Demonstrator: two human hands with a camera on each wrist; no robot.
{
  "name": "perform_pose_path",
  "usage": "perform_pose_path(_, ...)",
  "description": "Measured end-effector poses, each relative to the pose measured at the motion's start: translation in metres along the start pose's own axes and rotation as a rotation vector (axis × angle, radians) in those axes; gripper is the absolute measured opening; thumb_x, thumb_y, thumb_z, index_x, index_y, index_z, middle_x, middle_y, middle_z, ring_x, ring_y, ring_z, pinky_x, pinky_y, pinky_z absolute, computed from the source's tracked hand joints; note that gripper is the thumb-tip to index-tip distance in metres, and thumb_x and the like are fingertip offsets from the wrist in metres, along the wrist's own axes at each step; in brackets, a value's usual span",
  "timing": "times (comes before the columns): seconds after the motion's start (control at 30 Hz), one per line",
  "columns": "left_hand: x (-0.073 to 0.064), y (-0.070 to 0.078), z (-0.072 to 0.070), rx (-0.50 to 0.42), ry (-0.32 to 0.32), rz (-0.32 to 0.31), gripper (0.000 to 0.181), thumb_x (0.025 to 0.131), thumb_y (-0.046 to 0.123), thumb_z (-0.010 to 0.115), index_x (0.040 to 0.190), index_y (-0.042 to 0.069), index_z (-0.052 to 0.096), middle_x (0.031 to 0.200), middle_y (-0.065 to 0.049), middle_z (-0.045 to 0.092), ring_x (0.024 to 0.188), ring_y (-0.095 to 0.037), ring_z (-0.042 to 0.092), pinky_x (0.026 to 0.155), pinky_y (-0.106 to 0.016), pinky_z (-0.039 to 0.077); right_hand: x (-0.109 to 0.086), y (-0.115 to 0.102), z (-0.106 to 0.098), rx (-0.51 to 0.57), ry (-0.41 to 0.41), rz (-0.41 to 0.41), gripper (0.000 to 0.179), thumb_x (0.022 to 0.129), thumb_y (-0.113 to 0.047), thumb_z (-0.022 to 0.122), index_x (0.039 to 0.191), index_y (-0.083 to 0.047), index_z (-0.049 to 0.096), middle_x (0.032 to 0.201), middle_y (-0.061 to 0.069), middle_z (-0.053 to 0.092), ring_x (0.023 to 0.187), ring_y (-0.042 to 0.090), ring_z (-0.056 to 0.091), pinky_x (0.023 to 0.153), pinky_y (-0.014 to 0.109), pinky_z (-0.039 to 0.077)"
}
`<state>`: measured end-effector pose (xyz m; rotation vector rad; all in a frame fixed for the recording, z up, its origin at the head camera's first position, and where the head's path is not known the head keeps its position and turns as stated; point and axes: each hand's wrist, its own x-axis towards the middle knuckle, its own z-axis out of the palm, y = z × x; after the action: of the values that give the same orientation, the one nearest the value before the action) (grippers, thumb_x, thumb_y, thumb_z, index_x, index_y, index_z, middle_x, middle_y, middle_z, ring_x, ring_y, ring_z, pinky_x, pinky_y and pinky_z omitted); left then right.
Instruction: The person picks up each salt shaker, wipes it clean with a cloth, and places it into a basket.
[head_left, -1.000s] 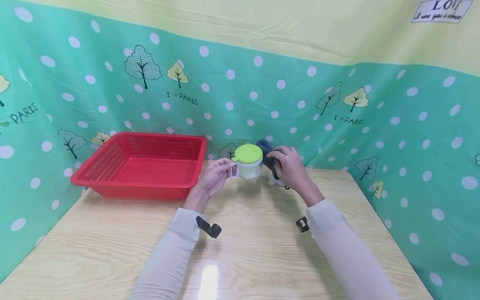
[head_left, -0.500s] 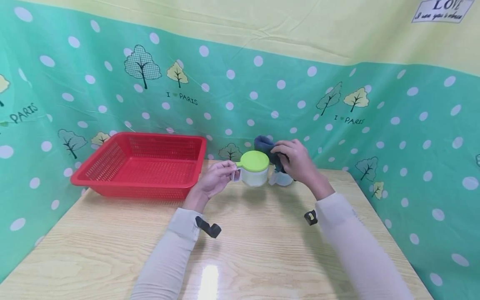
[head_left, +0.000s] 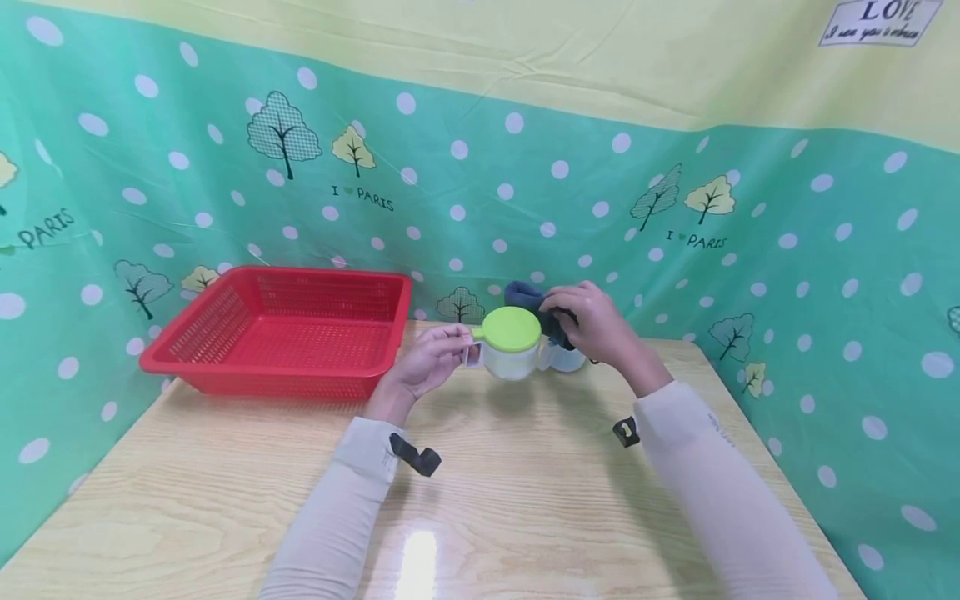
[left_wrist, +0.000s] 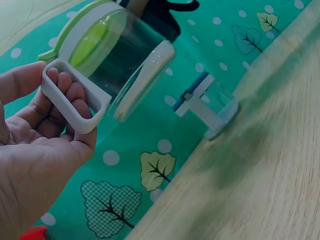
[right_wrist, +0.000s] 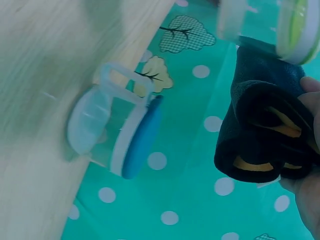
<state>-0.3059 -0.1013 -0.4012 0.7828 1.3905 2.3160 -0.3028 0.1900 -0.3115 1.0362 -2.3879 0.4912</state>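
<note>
Raised above the table is a clear jar (head_left: 512, 363) with a green lid (head_left: 512, 327) and a white base. My left hand (head_left: 429, 362) holds it by its white loop handle (left_wrist: 75, 97), and the jar leans in the left wrist view. To its right, my right hand (head_left: 600, 332) grips a folded dark blue cloth (right_wrist: 270, 120), fuzzy outside with yellowish patches in its folds. The cloth hangs close to the jar; whether they touch, I cannot tell. Below my right hand, a second clear jar (right_wrist: 107, 132) with a blue lid (right_wrist: 145, 137) stands on the table, partly hidden in the head view.
A red plastic basket (head_left: 315, 379) with perforated sides stands at the back left of the wooden table (head_left: 510, 500). Behind the table hangs a green polka-dot curtain (head_left: 457, 192), which also runs along both sides.
The green-lidded jar has moved right and a little nearer to me in my left hand. My right hand has shifted right with the cloth, and more of the blue-lidded jar shows.
</note>
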Motion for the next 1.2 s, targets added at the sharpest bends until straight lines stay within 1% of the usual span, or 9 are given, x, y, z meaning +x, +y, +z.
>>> perform_pose_path(0.1,0.0,-0.001,0.001,0.013,-0.023,-0.009,0.034,0.102,-0.008,0.04,0.088,0.008,0.067,0.089,-0.004,0.064,0.086,-0.018,0.056,0.084,-0.028,0.045,0.004,0.0,-0.003,0.003,0.007,-0.03,0.023,0.088,0.012,0.07,0.102,-0.004,0.076,0.114,0.013,0.074,0.1,0.034,0.063,0.085,0.047,0.053)
perform_pose_path(0.2,-0.001,0.0,0.002,0.014,-0.028,-0.005,0.034,0.102,-0.007,0.04,0.088,0.009,0.067,0.088,-0.003,0.064,0.086,-0.017,0.056,0.084,-0.028,0.045,0.007,-0.001,-0.006,0.005,-0.034,-0.042,0.022,0.089,0.012,0.069,0.101,-0.006,0.076,0.11,0.01,0.075,0.098,0.032,0.064,0.086,0.047,0.053)
perform_pose_path(0.33,-0.001,0.001,0.003,-0.006,-0.037,0.001,0.036,0.101,-0.008,0.038,0.088,0.011,0.067,0.09,-0.002,0.063,0.088,-0.016,0.057,0.086,-0.027,0.045,0.009,-0.001,-0.013,0.009,-0.109,-0.032,0.023,0.091,0.011,0.067,0.099,-0.008,0.076,0.103,0.005,0.075,0.096,0.03,0.063,0.085,0.048,0.053)
perform_pose_path(0.53,-0.003,0.002,0.003,-0.035,-0.068,-0.007,0.039,0.101,-0.01,0.035,0.089,0.01,0.066,0.091,-0.002,0.064,0.088,-0.017,0.057,0.087,-0.027,0.045,0.014,-0.005,-0.021,0.008,-0.115,-0.043,0.025,0.09,0.012,0.067,0.099,-0.009,0.076,0.104,0.004,0.075,0.095,0.029,0.061,0.086,0.047,0.051)
perform_pose_path(0.77,-0.003,0.003,0.003,-0.053,-0.094,0.008,0.039,0.1,-0.009,0.036,0.09,0.01,0.068,0.092,-0.002,0.064,0.091,-0.016,0.058,0.089,-0.027,0.046,0.01,-0.006,-0.018,0.004,-0.206,-0.011,0.026,0.092,0.01,0.066,0.1,-0.013,0.076,0.104,-0.001,0.076,0.097,0.026,0.062,0.087,0.045,0.052)
perform_pose_path(0.87,-0.002,0.001,0.002,-0.036,-0.113,0.004,0.037,0.101,-0.008,0.037,0.092,0.01,0.068,0.093,-0.002,0.066,0.091,-0.016,0.058,0.089,-0.028,0.046,0.008,-0.004,-0.017,0.005,-0.205,-0.017,0.027,0.091,0.011,0.066,0.1,-0.012,0.076,0.103,-0.001,0.076,0.095,0.025,0.062,0.086,0.045,0.052)
perform_pose_path(1.03,-0.002,0.0,0.001,-0.022,-0.123,0.004,0.035,0.101,-0.006,0.038,0.093,0.01,0.067,0.091,-0.002,0.067,0.089,-0.017,0.058,0.088,-0.027,0.046,0.011,-0.006,-0.019,0.009,-0.158,-0.043,0.027,0.09,0.012,0.067,0.1,-0.012,0.076,0.105,0.001,0.076,0.097,0.028,0.061,0.085,0.046,0.053)
perform_pose_path(1.1,-0.002,-0.001,0.001,-0.028,-0.12,0.006,0.035,0.101,-0.007,0.037,0.092,0.01,0.067,0.09,-0.002,0.067,0.089,-0.016,0.058,0.087,-0.027,0.046,0.011,-0.006,-0.02,0.012,-0.164,-0.032,0.027,0.091,0.011,0.067,0.101,-0.012,0.076,0.106,0.001,0.076,0.098,0.028,0.061,0.085,0.046,0.053)
perform_pose_path(1.2,-0.003,-0.002,0.0,-0.033,-0.122,0.004,0.037,0.101,-0.008,0.035,0.092,0.01,0.067,0.09,-0.002,0.067,0.089,-0.017,0.058,0.088,-0.028,0.045,0.01,-0.006,-0.02,0.014,-0.199,-0.006,0.027,0.091,0.011,0.066,0.101,-0.012,0.076,0.106,0.001,0.075,0.098,0.027,0.06,0.082,0.044,0.055)
